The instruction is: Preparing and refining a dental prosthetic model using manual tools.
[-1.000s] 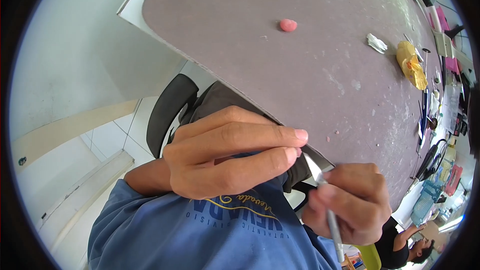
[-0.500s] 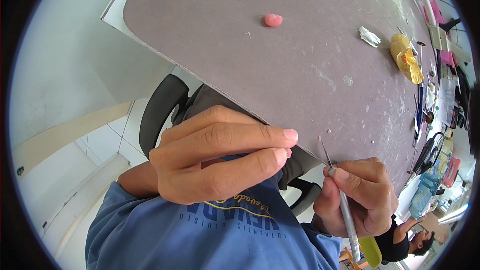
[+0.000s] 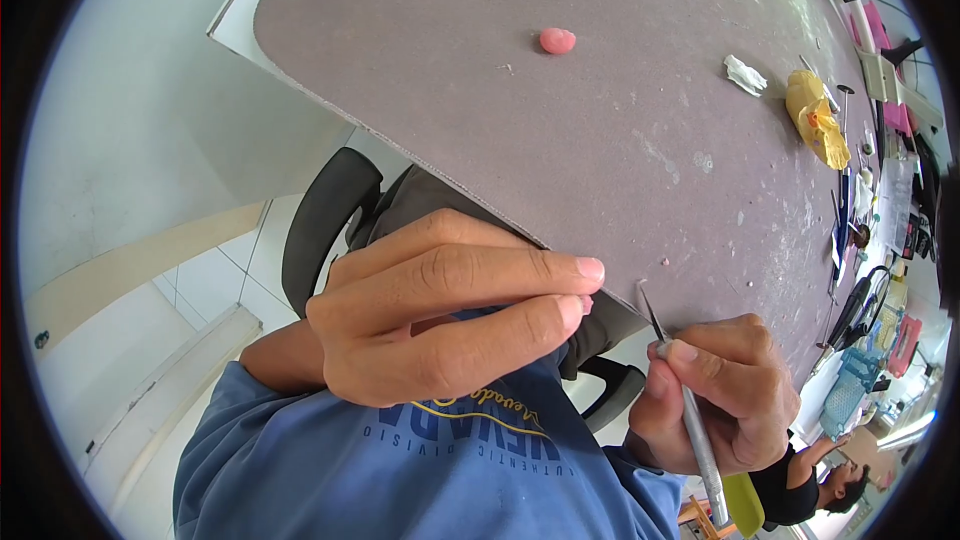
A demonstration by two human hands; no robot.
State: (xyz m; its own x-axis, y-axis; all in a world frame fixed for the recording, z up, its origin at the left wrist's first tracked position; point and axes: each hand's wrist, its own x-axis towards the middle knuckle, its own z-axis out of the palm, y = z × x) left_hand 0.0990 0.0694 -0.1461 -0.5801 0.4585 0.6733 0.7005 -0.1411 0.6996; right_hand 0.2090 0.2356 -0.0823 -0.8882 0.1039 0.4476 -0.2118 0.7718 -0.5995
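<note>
My left hand (image 3: 455, 310) is closed, a small pink piece (image 3: 586, 306) pinched between its fingertips. Most of that piece is hidden behind the fingers. In my right hand (image 3: 725, 390) is a slim carving tool (image 3: 700, 440) with a grey handle, held like a pen. Its thin, dark metal tip points up and away, over the near edge of the table and apart from the left hand. A rounded pink lump (image 3: 557, 41) lies farther off on the brown tabletop (image 3: 450, 90).
A crumpled white scrap (image 3: 744, 75) and a yellow piece (image 3: 818, 120) lie at the right. Several hand tools, a black cable (image 3: 855, 310) and a blue basket (image 3: 852, 380) are beyond. A black chair armrest (image 3: 325, 220) is at left. Another person (image 3: 810, 480) is at lower right.
The view has shifted slightly, so the table things sit a little to the right. A pink crumb seen at the tool's tip before no longer shows clearly. Both hands keep their grips.
</note>
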